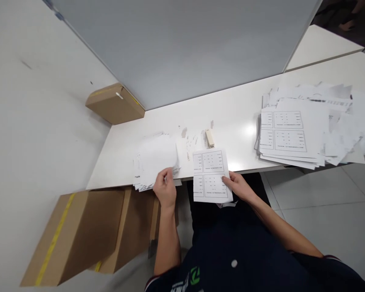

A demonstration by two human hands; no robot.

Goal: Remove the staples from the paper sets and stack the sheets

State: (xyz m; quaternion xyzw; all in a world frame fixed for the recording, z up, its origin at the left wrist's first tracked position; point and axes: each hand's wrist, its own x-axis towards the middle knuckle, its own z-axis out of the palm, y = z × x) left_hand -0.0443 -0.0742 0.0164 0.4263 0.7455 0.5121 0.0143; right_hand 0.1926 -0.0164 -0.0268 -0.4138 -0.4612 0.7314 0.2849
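Note:
My right hand pinches the right edge of a printed sheet, thumb on top. The sheet shows boxed blocks of text and hangs over the table's front edge, close to my body. My left hand is closed, fingers curled, at the front right corner of a loose paper stack. Whether a sheet's corner sits between those fingers is hidden. Just beyond the printed sheet, a small cream-coloured block lies on the table.
A larger untidy pile of printed papers covers the right of the white table. One cardboard box stands at the back left corner. More cardboard boxes stand below at left. A grey panel borders the back.

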